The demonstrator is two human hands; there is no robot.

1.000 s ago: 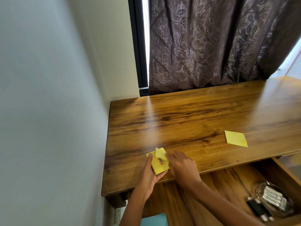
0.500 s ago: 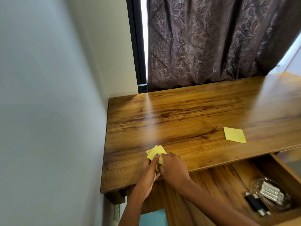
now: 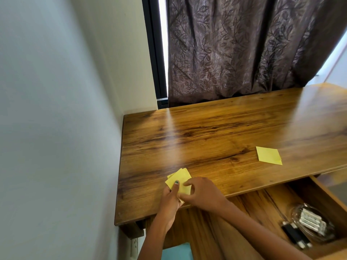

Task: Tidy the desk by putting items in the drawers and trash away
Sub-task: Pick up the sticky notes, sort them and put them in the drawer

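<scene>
Yellow sticky notes [image 3: 180, 177] are bunched together near the front left of the wooden desk [image 3: 216, 136]. My left hand [image 3: 170, 198] grips them from below, its thumb lying across the top sheet. My right hand [image 3: 201, 194] pinches the same notes from the right side. Another yellow sticky note [image 3: 268, 155] lies flat on the desk further right, apart from both hands. The open drawer [image 3: 319, 194] shows under the desk's front edge at lower right.
In the drawer lie a clear plastic bag of small items [image 3: 311, 221] and black pens [image 3: 294, 235]. A white wall [image 3: 56, 128] runs close along the desk's left side. A dark patterned curtain [image 3: 244, 47] hangs behind the desk. A wall outlet [image 3: 134, 246] sits below.
The notes have been gathered and folded together; a small item seen on them earlier is now hidden. My right hand has closed onto the notes beside my left.
</scene>
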